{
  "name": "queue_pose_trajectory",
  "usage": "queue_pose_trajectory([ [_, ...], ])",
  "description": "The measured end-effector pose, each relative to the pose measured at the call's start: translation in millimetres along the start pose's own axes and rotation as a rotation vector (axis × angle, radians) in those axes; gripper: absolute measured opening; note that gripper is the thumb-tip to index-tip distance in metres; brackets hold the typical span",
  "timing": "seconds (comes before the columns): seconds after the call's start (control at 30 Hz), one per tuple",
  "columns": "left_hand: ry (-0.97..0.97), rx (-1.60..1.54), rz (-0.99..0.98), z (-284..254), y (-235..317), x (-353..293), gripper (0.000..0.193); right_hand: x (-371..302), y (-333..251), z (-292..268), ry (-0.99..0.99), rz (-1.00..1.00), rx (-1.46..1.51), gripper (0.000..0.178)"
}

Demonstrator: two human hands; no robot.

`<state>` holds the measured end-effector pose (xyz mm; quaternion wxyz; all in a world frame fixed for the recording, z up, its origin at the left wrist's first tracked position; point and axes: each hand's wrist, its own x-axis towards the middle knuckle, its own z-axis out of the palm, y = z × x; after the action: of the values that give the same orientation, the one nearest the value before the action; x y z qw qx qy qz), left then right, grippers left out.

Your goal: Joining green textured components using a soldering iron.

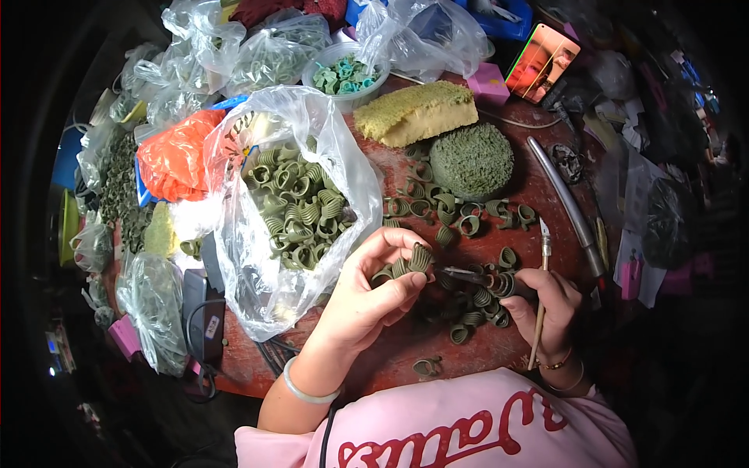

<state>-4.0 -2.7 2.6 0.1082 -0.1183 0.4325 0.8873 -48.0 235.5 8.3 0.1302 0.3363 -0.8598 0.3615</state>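
Observation:
My left hand (367, 292) is closed, pinching a dark green ribbed ring (421, 257) between thumb and fingers; more green ribbed pieces show within its grasp. In my right hand (550, 304), a pen-like tool (466, 274) with a thin metal tip points left, its tip close to the held ring. Whether they touch I cannot tell. A craft knife (540, 312) with a pale slim handle also rests in the right hand, blade upward. Below the tool lies a heap of similar green rings (476, 316). A clear plastic bag (355, 183) left of my hands holds many more.
Behind the loose rings sit a yellowish foam block (417, 115) and a rough green dome (472, 161). A tapered metal rod (563, 199) lies right. Farther back are a tub (343, 97) of teal pieces and a phone (543, 62). An orange bag (175, 156) stands left.

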Motion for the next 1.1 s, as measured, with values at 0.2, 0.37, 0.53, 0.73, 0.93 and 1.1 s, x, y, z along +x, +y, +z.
queue_pose_trajectory([
  [0.2,-0.004,0.005,-0.002,-0.1,-0.2,-0.1,0.034,-1.3,1.4,2.1,-0.007,0.004,0.008,0.031],
  [0.37,-0.004,0.007,-0.003,0.8,-0.3,0.0,0.033,-2.7,3.0,2.2,-0.015,-0.007,-0.013,0.031],
  [0.53,-0.004,0.004,-0.005,0.5,-0.2,-0.2,0.033,-2.8,2.8,2.3,-0.021,0.007,-0.006,0.031],
  [0.73,-0.004,-0.002,-0.008,-0.8,-0.9,-0.1,0.033,-1.4,2.3,2.3,-0.021,0.01,-0.013,0.031],
  [0.93,-0.004,-0.001,-0.009,-0.9,-1.0,-0.1,0.033,-2.2,3.3,1.8,-0.015,0.011,-0.007,0.032],
  [1.1,-0.005,0.004,-0.006,-1.8,-1.3,0.4,0.033,-0.4,1.4,0.1,-0.027,0.003,0.046,0.033],
])
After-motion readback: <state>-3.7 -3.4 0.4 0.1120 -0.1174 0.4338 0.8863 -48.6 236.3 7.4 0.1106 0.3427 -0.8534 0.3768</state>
